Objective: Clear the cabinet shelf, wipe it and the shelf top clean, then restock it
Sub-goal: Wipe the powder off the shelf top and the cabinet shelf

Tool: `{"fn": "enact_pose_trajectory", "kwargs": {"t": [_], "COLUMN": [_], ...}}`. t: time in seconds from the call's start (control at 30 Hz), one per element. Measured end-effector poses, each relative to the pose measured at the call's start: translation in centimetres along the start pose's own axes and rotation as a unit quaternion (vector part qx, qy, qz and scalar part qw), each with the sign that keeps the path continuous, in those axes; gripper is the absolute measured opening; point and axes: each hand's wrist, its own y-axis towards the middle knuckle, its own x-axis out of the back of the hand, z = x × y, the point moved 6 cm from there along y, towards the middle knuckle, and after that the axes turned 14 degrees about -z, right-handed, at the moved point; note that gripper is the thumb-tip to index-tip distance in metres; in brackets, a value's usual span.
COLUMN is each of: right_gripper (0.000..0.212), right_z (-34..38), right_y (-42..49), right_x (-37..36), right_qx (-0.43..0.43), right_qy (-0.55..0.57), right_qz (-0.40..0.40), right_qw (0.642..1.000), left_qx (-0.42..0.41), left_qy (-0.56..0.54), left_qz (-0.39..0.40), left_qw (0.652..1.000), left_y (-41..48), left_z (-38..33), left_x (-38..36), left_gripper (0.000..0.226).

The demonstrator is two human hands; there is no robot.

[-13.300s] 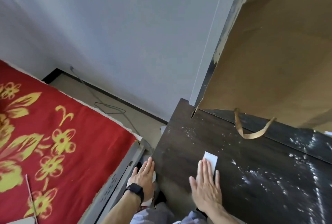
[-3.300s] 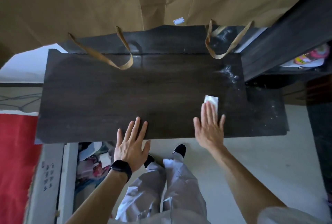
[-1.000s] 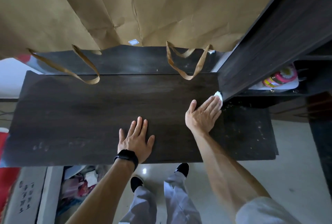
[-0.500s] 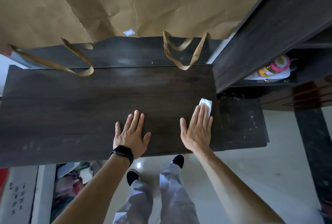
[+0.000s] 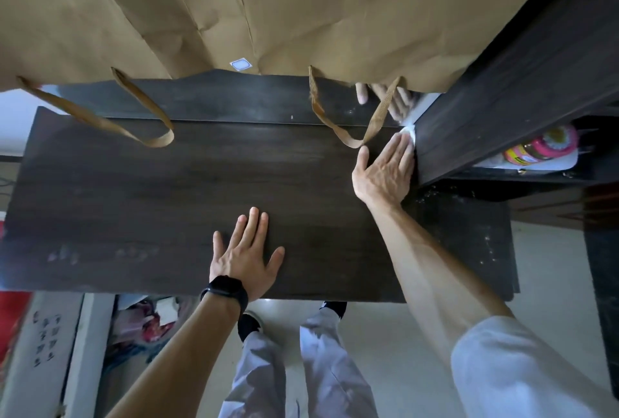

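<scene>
1. The left hand point(image 5: 246, 256) is being laid flat on the dark shelf top point(image 5: 150, 203), close to the front edge, around the middle. Its fingers are being kept straight and spread, with nothing grasped.
2. A black watch point(image 5: 225, 291) is being worn on the left wrist.
3. The right hand point(image 5: 385, 171) is being held flat near the back right corner of the shelf top. Its fingers are straight, and nothing is being curled round or pinched.
4. A white wipe point(image 5: 410, 133) is being pressed down under the right fingertips. It is touching the shelf top right where the dark cabinet panel point(image 5: 495, 89) is meeting it.
5. The rest of the wipe is being hidden by the fingers, so its shape cannot be told.
6. Brown paper bags point(image 5: 301, 8) are being propped along the back edge. Their fabric handles point(image 5: 377, 117) are hanging down onto the shelf top, one loop just beside the right thumb.
7. White specks point(image 5: 482, 240) are being seen on the right end of the shelf top, past the right forearm.
8. A pink and yellow item point(image 5: 549, 144) is being kept in the cabinet compartment on the right. What it is cannot be told.
9. Light trousers point(image 5: 321, 367) and dark shoes are being seen below the front edge.
</scene>
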Motion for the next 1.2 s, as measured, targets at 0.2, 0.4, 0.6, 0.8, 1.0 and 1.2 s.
{"fn": "enact_pose_trajectory", "kwargs": {"t": [0.2,0.4,0.6,0.8,1.0,1.2], "right_gripper": [0.081,0.082,0.08,0.068,0.067,0.074], "right_z": [-4.9,-9.7,-8.1,2.9,5.8,-4.7], "right_y": [-10.7,-20.4,-24.8,-21.8,-11.9,-12.9], "right_x": [1.8,2.8,3.1,1.6,-0.3,1.4], "right_qx": [-0.072,-0.134,-0.004,0.282,0.256,0.081], "right_qy": [-0.001,-0.01,-0.037,0.028,0.042,0.0], "right_qz": [0.006,0.01,0.032,0.082,0.078,0.048], "right_qw": [0.997,0.991,0.999,0.955,0.963,0.996], "left_qx": [-0.017,-0.066,-0.098,-0.069,-0.019,0.028], "left_qy": [0.019,0.038,0.053,0.017,-0.009,-0.017], "left_qz": [0.034,0.025,0.029,0.017,0.007,0.003], "left_qw": [0.999,0.997,0.993,0.997,1.0,0.999], "left_y": [0.4,0.3,0.1,-0.2,-0.3,-0.5], "left_z": [0.1,0.7,1.2,1.1,0.8,-0.4], "left_x": [0.7,0.7,1.1,0.8,0.3,0.2], "left_gripper": [0.074,0.075,0.074,0.066,0.062,0.064]}}
